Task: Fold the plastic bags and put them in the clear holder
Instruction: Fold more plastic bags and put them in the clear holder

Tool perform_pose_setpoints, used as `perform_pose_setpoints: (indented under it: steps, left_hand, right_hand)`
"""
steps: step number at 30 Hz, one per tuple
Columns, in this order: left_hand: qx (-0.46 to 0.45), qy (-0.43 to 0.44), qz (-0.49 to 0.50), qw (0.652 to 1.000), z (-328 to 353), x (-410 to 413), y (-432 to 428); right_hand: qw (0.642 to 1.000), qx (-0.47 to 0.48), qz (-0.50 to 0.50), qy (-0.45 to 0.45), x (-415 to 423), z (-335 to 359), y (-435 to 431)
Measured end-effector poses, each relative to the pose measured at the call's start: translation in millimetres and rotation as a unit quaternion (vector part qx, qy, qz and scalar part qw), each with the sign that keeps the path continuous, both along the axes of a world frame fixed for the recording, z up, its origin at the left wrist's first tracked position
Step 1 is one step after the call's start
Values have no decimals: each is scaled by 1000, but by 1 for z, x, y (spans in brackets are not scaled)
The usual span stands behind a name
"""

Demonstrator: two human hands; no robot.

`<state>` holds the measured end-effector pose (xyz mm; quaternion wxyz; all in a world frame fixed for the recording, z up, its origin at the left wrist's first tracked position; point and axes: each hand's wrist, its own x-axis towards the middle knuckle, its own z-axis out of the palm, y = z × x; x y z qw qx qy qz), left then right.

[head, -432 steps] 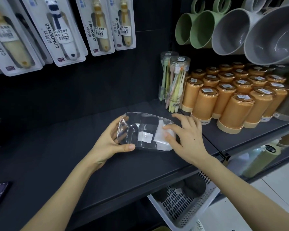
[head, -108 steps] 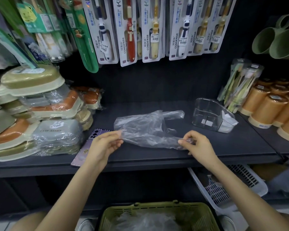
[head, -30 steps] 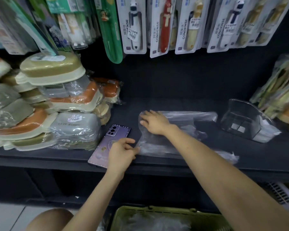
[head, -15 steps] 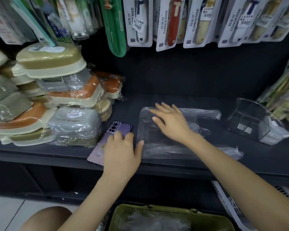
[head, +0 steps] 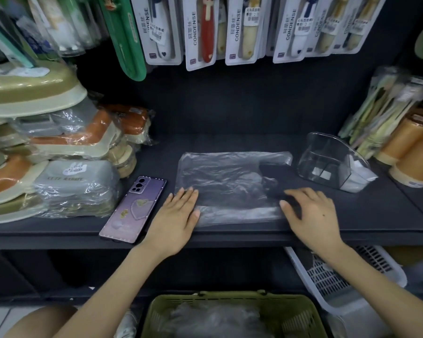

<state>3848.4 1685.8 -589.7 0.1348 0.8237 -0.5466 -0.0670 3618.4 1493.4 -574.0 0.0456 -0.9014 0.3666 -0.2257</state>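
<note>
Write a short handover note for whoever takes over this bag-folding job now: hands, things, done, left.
Left hand: open, flat on the near-left corner of the plastic bag.
Right hand: open, resting on its near-right edge.
Bag lies spread on the shelf; clear holder to its right, a white folded piece inside.
Done: bag flattened.
Left: fold it, stow it; more bags in the green basket below.

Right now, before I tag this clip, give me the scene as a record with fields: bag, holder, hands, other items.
surface: dark shelf
plastic bag: clear, spread flat on the shelf, handles to the right
clear holder: right of the bag, apart from it; folded whitish piece at its right end
left hand: flat, fingers straight, lying on the bag's near left corner
right hand: fingers relaxed, resting at the bag's near right edge
phone: purple, back up, left of the bag
green basket: below the shelf, crumpled plastic inside
</note>
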Motion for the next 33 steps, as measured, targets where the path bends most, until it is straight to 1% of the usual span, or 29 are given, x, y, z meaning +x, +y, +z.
perform_pose_setpoints:
  steps: [2,4,6,8,11,14,15,16,18,19,21,22,24,27,31,33]
  left_hand:
    - [27,-24,-1,999,0,-2,0]
    - [45,-39,4,998,0,-2,0]
    - [51,-45,10,998,-1,-3,-1]
    - [54,-46,16,997,0,-4,-1]
    - [59,-47,11,997,1,-4,0]
    - [65,-44,8,997,1,-3,0]
    - [68,-46,7,997,1,-3,0]
    - [72,-47,5,996,2,-3,0]
    - [77,-51,3,996,4,-4,0]
    - [76,-52,3,996,4,-4,1]
    - [73,-52,2,996,4,-5,1]
    - [73,-52,1,996,3,-5,2]
    - [69,-51,1,996,2,-4,2]
    - [64,-48,-2,997,1,-3,2]
    - [62,-46,-2,997,1,-4,3]
    - [60,-48,-7,997,1,-5,3]
  right_hand:
    - [998,-1,-50,27,-15,-3,-6]
    - [997,24,-71,12,-24,-3,-9]
    - [992,108,-57,-27,-27,7,-8]
    - [977,201,-41,-49,-28,15,-9]
    - [957,282,-43,-48,-30,19,-13]
    - [921,372,-52,-104,-32,18,-18]
    - [912,388,-50,-122,-33,18,-19]
    - [909,391,-46,-133,-34,20,-20]
    - [921,363,-45,-132,-37,21,-19]
    - [936,330,-56,-111,-39,21,-19]
    - [967,237,-81,-38,-42,20,-18]
    - [976,202,-80,-17,-42,20,-17]
    - [982,182,-57,-4,-40,16,-14]
    - [974,223,-39,-18,-35,11,-14]
    - [944,302,-91,-98,-41,14,-21]
    - [938,315,-107,-97,-46,14,-24]
